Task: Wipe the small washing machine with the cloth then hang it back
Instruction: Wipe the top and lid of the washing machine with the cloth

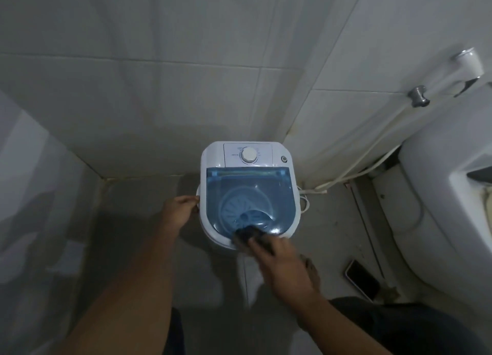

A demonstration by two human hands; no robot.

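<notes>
A small white washing machine point(247, 184) with a clear blue lid and a round white dial stands on the floor against the tiled wall. My left hand point(179, 211) grips the handle on the machine's left side. My right hand point(282, 266) presses a dark cloth point(247, 234) onto the near edge of the lid; the cloth is blurred by motion. Through the lid the blue drum bottom shows.
A white toilet point(436, 200) stands at the right with a spray hose point(372, 152) on the wall beside it. A phone point(362, 278) lies on the floor near the toilet's base. A white cable lies right of the machine. Tiled walls close in behind and at left.
</notes>
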